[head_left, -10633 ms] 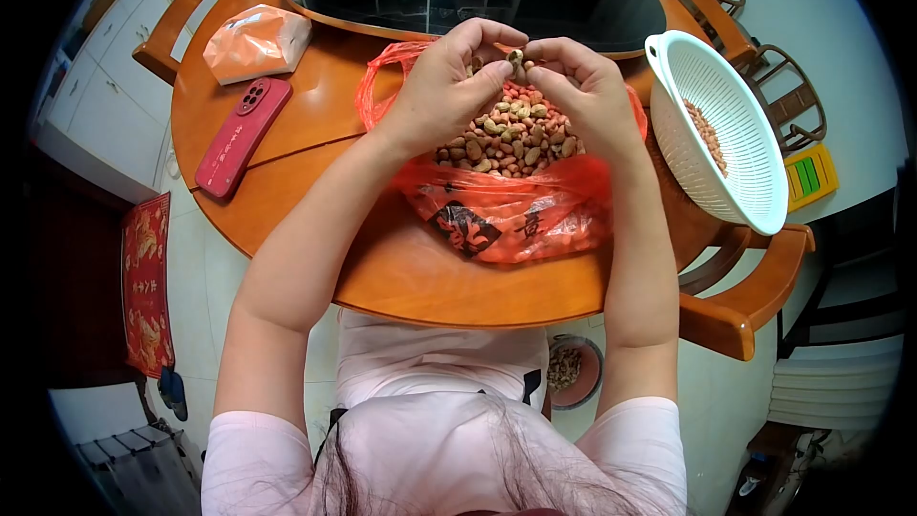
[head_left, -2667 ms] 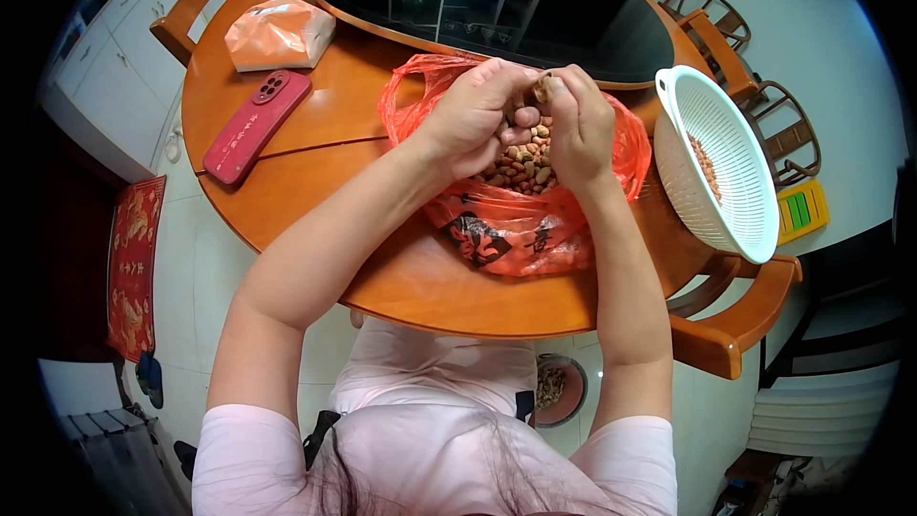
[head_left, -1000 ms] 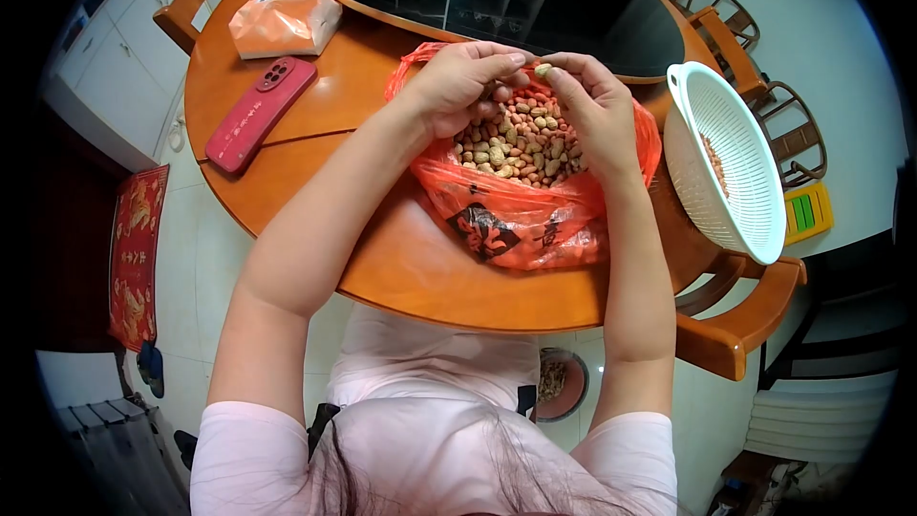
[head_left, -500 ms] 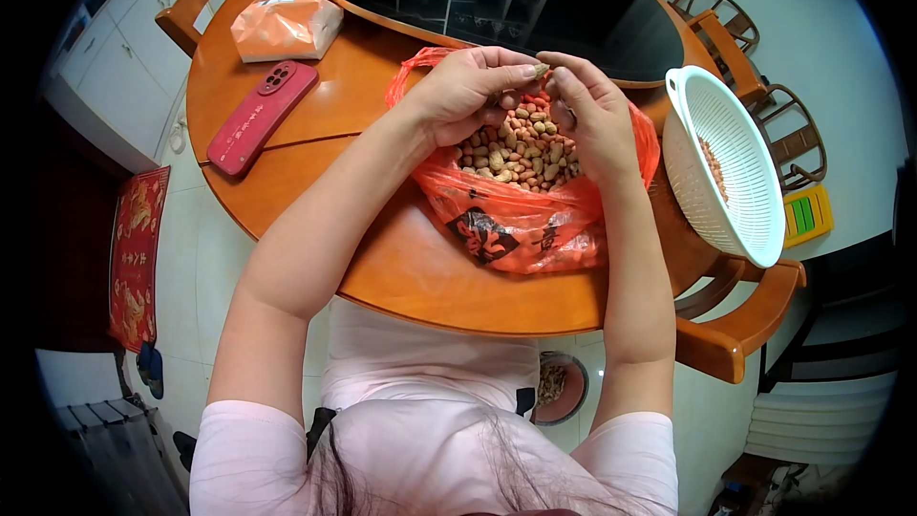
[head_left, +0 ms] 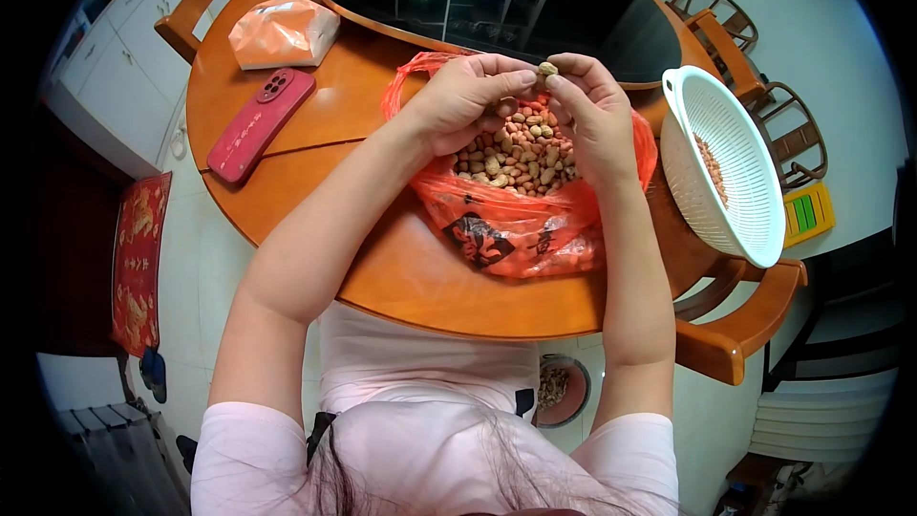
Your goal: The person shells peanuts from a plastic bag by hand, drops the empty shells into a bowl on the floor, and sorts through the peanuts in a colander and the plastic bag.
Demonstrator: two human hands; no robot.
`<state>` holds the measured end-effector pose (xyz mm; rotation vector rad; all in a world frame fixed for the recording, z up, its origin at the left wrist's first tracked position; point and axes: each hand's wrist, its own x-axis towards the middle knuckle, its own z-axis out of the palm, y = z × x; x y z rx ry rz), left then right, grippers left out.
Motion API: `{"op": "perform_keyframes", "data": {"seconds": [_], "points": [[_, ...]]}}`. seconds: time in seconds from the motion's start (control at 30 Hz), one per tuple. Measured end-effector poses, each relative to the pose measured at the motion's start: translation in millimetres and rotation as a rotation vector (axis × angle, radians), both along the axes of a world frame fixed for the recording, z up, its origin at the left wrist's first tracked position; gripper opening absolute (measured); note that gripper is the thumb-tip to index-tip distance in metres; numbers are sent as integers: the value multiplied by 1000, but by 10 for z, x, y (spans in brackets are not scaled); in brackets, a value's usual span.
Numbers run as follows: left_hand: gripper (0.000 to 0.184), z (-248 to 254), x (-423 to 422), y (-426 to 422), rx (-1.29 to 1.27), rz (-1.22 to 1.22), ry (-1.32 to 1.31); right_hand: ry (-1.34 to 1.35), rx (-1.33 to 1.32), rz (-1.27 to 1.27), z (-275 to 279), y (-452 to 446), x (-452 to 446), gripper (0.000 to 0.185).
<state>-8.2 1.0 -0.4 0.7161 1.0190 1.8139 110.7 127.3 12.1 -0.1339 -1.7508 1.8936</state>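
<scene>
Over an open red plastic bag (head_left: 516, 234) of peanuts (head_left: 521, 158), both hands meet near its far edge. Between the thumb and fingers of my right hand (head_left: 592, 110) is a peanut in its shell (head_left: 547, 69). My left hand (head_left: 468, 100) is closed just to the left of it, thumb and forefinger together near the shell; its other fingers curl inward, and what they hold is too hidden to make out. To the right of the bag, a white colander (head_left: 724, 167) holds shelled peanuts (head_left: 711, 170).
On the round wooden table (head_left: 430, 296) lie a red phone (head_left: 260, 124) and an orange tissue pack (head_left: 284, 32) at the left. A dark glass turntable (head_left: 497, 0) is at the back. Wooden chairs (head_left: 740, 320) stand around; a bin (head_left: 564, 392) with shells is on the floor.
The peanut, half a second ago by my left fingertips, now shows upright between my right thumb and fingers. Both hands have shifted slightly, and the view has moved a little.
</scene>
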Motion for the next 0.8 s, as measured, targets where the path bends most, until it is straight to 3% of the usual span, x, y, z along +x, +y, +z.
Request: {"op": "perform_keyframes", "data": {"seconds": [0.17, 0.37, 0.8], "points": [[17, -46, 11, 18, 20, 79, 59, 85, 187, -19, -24, -60, -22, 20], [16, -26, 24, 30, 32, 96, 65, 14, 85, -15, 52, -91, 18, 23], [18, -27, 28, 14, 38, 55, 36, 32, 166, -45, 24, -82, 12, 23]]}}
